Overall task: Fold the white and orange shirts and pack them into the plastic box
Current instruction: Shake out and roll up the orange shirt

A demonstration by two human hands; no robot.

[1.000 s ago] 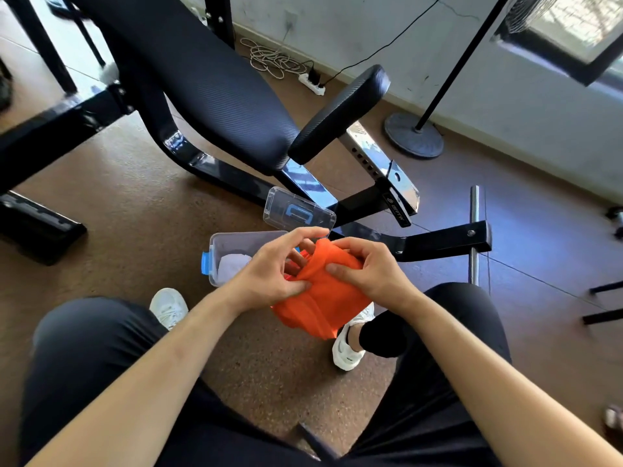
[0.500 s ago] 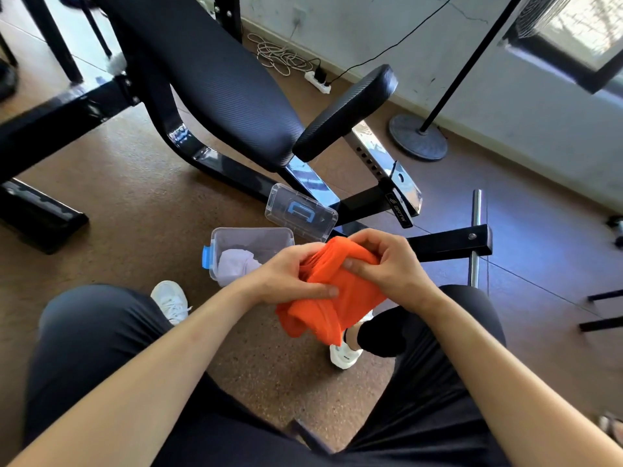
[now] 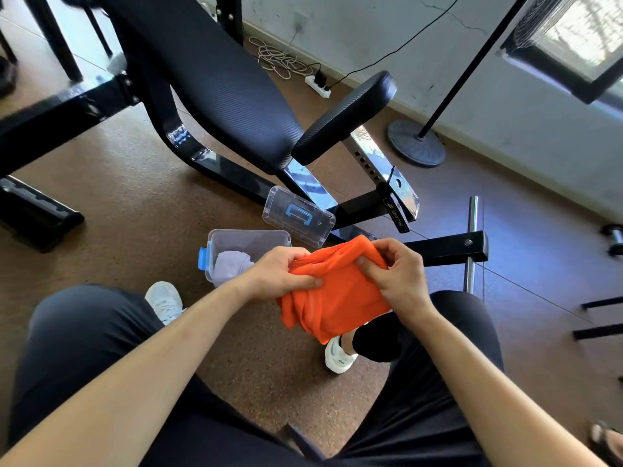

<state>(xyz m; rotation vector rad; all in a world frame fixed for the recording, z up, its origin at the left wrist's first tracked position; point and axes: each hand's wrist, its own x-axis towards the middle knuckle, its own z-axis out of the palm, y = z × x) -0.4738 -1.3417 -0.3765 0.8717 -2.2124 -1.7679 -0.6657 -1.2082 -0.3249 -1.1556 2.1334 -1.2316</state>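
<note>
An orange shirt (image 3: 337,298), bunched into a small bundle, hangs in the air between my knees. My left hand (image 3: 279,274) grips its left edge and my right hand (image 3: 397,274) grips its upper right edge. Behind my left hand a clear plastic box (image 3: 249,239) with a blue latch stands open on the floor. The white shirt (image 3: 231,266) lies inside it, partly hidden by my left hand. The box's clear lid (image 3: 298,215) with a blue handle lies just beyond the box, leaning on the bench frame.
A black weight bench (image 3: 215,89) fills the space ahead, its steel foot bar (image 3: 472,244) to the right. A stand's round base (image 3: 416,143), a power strip (image 3: 318,85) and a dumbbell (image 3: 615,237) sit further off. My white shoes (image 3: 165,299) rest on the brown floor.
Both hands have drawn apart, spreading the orange bundle wider between them. The white shirt in the box shows more now.
</note>
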